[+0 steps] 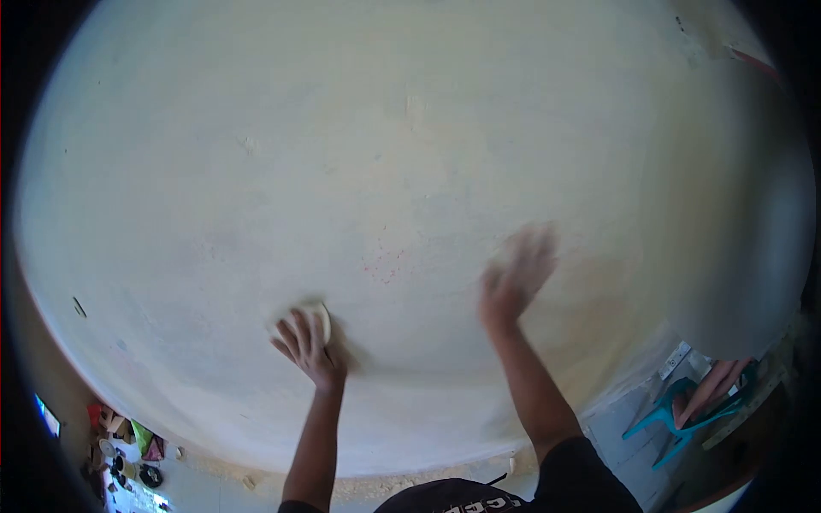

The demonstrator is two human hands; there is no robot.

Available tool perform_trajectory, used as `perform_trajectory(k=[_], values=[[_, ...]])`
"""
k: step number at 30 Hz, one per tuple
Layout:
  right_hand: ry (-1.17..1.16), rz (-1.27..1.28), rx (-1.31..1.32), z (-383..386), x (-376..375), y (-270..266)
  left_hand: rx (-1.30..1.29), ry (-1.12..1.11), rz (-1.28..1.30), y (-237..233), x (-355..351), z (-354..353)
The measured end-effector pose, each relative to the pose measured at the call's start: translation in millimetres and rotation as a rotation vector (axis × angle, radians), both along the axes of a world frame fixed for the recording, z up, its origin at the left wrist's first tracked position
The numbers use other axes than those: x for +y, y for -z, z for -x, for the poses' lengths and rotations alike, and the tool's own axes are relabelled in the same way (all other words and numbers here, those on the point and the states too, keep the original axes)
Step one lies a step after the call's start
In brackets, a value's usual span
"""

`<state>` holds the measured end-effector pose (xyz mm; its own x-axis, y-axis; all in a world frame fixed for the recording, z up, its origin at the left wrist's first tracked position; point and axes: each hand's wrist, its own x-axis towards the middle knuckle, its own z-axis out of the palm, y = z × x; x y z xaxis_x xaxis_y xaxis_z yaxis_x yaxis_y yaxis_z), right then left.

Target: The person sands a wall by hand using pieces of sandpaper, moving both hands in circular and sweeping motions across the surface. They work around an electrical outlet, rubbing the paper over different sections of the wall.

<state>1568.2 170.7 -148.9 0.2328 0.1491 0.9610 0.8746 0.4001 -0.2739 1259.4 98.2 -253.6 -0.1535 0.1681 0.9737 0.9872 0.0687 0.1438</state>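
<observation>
A large pale wall with patchy plaster and small reddish specks fills most of the head view. Low on its left side, my left hand presses a pale, round-edged pad flat to the surface, fingers spread over it. The pad's exact kind is mostly hidden under my palm. Higher and to the right, my right hand is raised at the wall and smeared by motion. Whether it holds anything I cannot tell.
At lower right stands a teal plastic chair, with a person's bare limbs over it. A wall socket is close by. Boxes, bags and other clutter lie on the floor at lower left, near a lit screen.
</observation>
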Motion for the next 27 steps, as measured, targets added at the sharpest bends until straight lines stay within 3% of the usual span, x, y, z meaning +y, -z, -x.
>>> perform_trajectory(k=[2, 4, 6, 8, 10, 12, 13, 16, 18, 20, 21, 23, 25, 27], values=[[-0.068, 0.022, -0.255, 20, -18, 5, 0.0, 0.042, 0.02, 5, -4, -9], [-0.094, -0.034, -0.54, 20, -27, -38, 0.029, 0.087, 0.015, -50, -8, -18], [-0.015, -0.018, -0.347, 3, -16, -83, 0.022, 0.116, 0.006, -97, -11, -22], [0.018, 0.008, -0.147, -11, -13, -87, -0.024, 0.137, 0.004, -115, -12, -22], [0.02, 0.015, 0.063, -16, -4, -62, 0.021, 0.116, 0.015, -72, -9, -17], [0.03, 0.056, 0.007, 5, -9, -7, 0.085, 0.083, 0.038, -19, -6, -18], [-0.003, 0.062, -0.082, 14, -15, 9, 0.094, 0.089, 0.064, -23, -5, -23], [-0.129, -0.04, -0.506, -5, -24, -16, 0.097, 0.121, 0.133, -52, -16, -46], [-0.103, 0.03, -0.451, -41, -17, -59, 0.08, 0.161, 0.156, -102, -13, -56], [-0.063, 0.038, -0.316, -77, -7, -74, 0.034, 0.218, 0.121, -116, -14, -67], [-0.036, 0.016, -0.213, -98, 2, -70, 0.01, 0.242, 0.105, -116, -14, -76], [0.013, -0.04, -0.001, -116, 18, -45, 0.026, 0.127, 0.11, -68, -2, -84], [0.005, 0.057, -0.122, -111, 4, -12, 0.079, 0.033, 0.088, -27, 15, -104], [-0.073, 0.049, -0.303, -116, 5, -7, 0.16, 0.066, 0.105, -69, 20, -136]])
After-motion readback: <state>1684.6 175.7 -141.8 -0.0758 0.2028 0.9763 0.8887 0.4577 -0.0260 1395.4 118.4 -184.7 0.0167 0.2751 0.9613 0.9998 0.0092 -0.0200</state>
